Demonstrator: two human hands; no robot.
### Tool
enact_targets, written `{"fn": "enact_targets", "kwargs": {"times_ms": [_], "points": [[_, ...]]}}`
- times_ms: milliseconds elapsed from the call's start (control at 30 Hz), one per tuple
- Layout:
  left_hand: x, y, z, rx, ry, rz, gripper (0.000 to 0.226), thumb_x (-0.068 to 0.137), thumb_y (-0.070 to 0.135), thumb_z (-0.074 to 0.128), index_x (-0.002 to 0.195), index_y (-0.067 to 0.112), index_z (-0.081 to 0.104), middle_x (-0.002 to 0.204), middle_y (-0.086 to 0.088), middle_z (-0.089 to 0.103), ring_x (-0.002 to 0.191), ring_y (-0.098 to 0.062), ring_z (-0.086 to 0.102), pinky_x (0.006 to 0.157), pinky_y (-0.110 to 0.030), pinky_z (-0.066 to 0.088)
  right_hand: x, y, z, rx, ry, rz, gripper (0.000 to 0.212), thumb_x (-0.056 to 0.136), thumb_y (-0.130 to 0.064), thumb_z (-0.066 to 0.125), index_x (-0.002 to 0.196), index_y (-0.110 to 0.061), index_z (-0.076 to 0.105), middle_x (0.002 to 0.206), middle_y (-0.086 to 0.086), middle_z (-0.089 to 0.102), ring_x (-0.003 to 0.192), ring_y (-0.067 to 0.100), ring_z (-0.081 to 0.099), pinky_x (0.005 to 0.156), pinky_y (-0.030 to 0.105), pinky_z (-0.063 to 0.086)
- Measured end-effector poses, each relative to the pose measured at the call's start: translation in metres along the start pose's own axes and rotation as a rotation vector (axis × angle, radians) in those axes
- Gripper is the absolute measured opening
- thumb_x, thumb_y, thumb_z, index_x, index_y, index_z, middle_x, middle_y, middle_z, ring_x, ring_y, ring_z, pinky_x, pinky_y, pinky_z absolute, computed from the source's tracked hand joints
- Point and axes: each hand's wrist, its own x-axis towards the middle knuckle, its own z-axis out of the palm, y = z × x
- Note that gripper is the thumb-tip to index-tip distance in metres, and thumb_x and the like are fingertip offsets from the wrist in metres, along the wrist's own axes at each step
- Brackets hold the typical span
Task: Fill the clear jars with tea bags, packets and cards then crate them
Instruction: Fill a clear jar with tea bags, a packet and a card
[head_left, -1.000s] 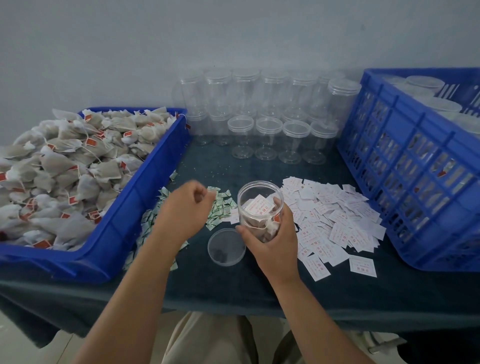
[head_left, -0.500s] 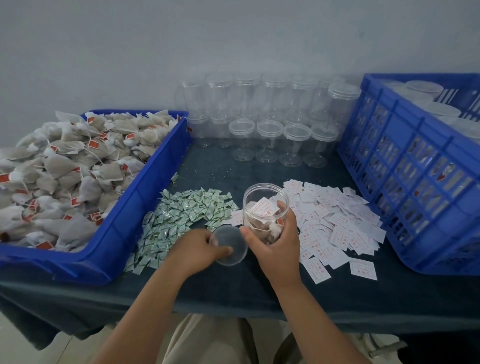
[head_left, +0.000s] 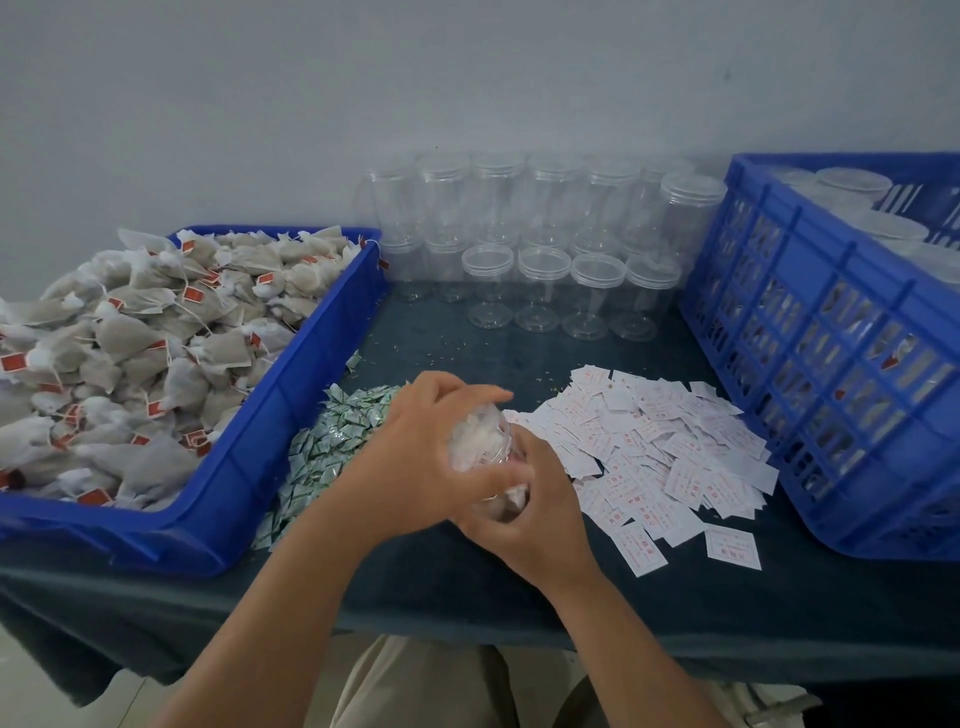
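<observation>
Clear jar (head_left: 480, 448), holding white contents, was held over the table (head_left: 519, 597) between packets (head_left: 332, 447) and cards (head_left: 675, 447), left hand (head_left: 415, 460) curled round its top, right hand (head_left: 535, 519) gripping its lower body.

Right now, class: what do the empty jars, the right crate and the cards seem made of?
Jars: clear, glossy plastic, probably; the table shows through them. Crate: rigid blue moulded plastic; slotted lattice wall. Cards: thin matt paper, apparently; white, red print, lying flat and overlapping.

Tea bags (head_left: 156, 332) in tray (head_left: 291, 410) L, crate (head_left: 810, 332) R — jars (head_left: 540, 291) behind btw them; packets (head_left: 332, 441) L of cards (head_left: 665, 441), front ctr.
</observation>
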Motion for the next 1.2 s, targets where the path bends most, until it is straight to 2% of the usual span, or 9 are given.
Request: {"fn": "enact_targets", "kwargs": {"times_ms": [133, 333, 433, 533, 700, 900, 1033, 1133, 1200], "points": [[0.005, 0.012, 0.008, 0.2, -0.026, 0.05, 0.073, 0.079, 0.076, 0.069, 0.142, 0.05, 0.041, 0.139, 0.02, 0.041, 0.131, -0.009, 0.042, 0.109, -0.037, 0.042, 0.002, 0.009, 0.0, -0.011, -0.011, 0.016, 0.079, 0.071, -0.037, 0.096, 0.137, -0.022, 0.056, 0.119, -0.014, 0.065, 0.11, 0.016, 0.064, 0.086, 0.043, 0.058], [0.013, 0.023, 0.026, 0.452, -0.027, -0.004, 0.073, 0.085, 0.072, 0.059, 0.144, 0.04, 0.032, 0.135, 0.002, 0.041, 0.122, -0.024, 0.045, 0.1, -0.037, 0.046, 0.005, 0.009, -0.001, 0.041, -0.042, 0.009, 0.065, 0.076, -0.045, 0.091, 0.129, -0.029, 0.056, 0.114, -0.01, 0.069, 0.101, 0.02, 0.069, 0.078, 0.045, 0.06], [0.017, 0.024, 0.023, 0.362, -0.063, 0.031, 0.08, 0.071, 0.093, 0.055, 0.134, 0.047, 0.039, 0.128, 0.012, 0.04, 0.117, -0.012, 0.041, 0.096, -0.033, 0.043, 0.006, 0.013, -0.001, 0.086, -0.02, 0.053, 0.068, 0.075, -0.039, 0.092, 0.13, -0.034, 0.054, 0.113, -0.01, 0.07, 0.1, 0.02, 0.072, 0.078, 0.048, 0.062], [0.022, 0.024, 0.016, 0.285, -0.075, 0.075, 0.067, 0.07, 0.097, 0.049, 0.12, 0.053, 0.051, 0.12, 0.024, 0.045, 0.11, -0.002, 0.047, 0.094, -0.031, 0.043, 0.008, 0.014, -0.005, 0.175, -0.094, 0.127, 0.069, 0.073, -0.034, 0.091, 0.133, -0.035, 0.056, 0.11, -0.009, 0.074, 0.099, 0.021, 0.074, 0.081, 0.053, 0.064], [0.026, 0.014, 0.008, 0.014, -0.071, 0.184, 0.03, 0.086, 0.063, 0.064, 0.107, 0.043, 0.072, 0.115, 0.021, 0.061, 0.108, -0.005, 0.062, 0.094, -0.037, 0.051, 0.009, 0.012, -0.009, 0.317, -0.16, 0.153, 0.07, 0.083, -0.03, 0.094, 0.143, -0.029, 0.058, 0.128, 0.001, 0.074, 0.118, 0.03, 0.072, 0.098, 0.052, 0.062], [0.028, 0.001, 0.001, -0.198, -0.154, 0.235, 0.023, 0.087, 0.042, 0.079, 0.104, 0.026, 0.079, 0.115, 0.012, 0.067, 0.113, -0.019, 0.067, 0.1, -0.042, 0.052, 0.008, 0.013, -0.008, 0.326, -0.193, 0.168, 0.073, 0.081, -0.022, 0.093, 0.144, -0.034, 0.057, 0.135, -0.003, 0.071, 0.13, 0.021, 0.067, 0.105, 0.052, 0.058], [0.023, 0.012, 0.007, 0.012, -0.086, 0.111, 0.056, 0.09, 0.075, 0.055, 0.132, 0.039, 0.066, 0.136, 0.023, 0.061, 0.129, -0.003, 0.056, 0.11, -0.036, 0.046, 0.003, 0.004, -0.005, 0.233, -0.093, 0.103, 0.063, 0.075, -0.039, 0.094, 0.126, -0.049, 0.057, 0.118, -0.016, 0.074, 0.108, 0.011, 0.073, 0.085, 0.022, 0.058], [0.02, 0.023, 0.02, 0.182, -0.069, -0.217, 0.08, 0.087, 0.084, 0.036, 0.149, 0.034, 0.045, 0.146, 0.008, 0.052, 0.134, -0.018, 0.05, 0.106, -0.035, 0.041, 0.003, 0.003, 0.0, 0.104, -0.037, 0.0, 0.06, 0.071, -0.047, 0.093, 0.117, -0.043, 0.054, 0.105, -0.014, 0.071, 0.097, 0.015, 0.07, 0.075, 0.021, 0.055], [0.023, 0.026, 0.031, 0.312, 0.013, -0.253, 0.066, 0.092, 0.075, 0.042, 0.139, 0.03, 0.052, 0.131, 0.001, 0.058, 0.119, -0.022, 0.058, 0.089, -0.031, 0.041, 0.003, 0.005, 0.001, 0.055, -0.067, -0.007, 0.055, 0.071, -0.043, 0.091, 0.112, -0.04, 0.055, 0.1, -0.013, 0.071, 0.093, 0.016, 0.071, 0.072, 0.025, 0.056]]}}
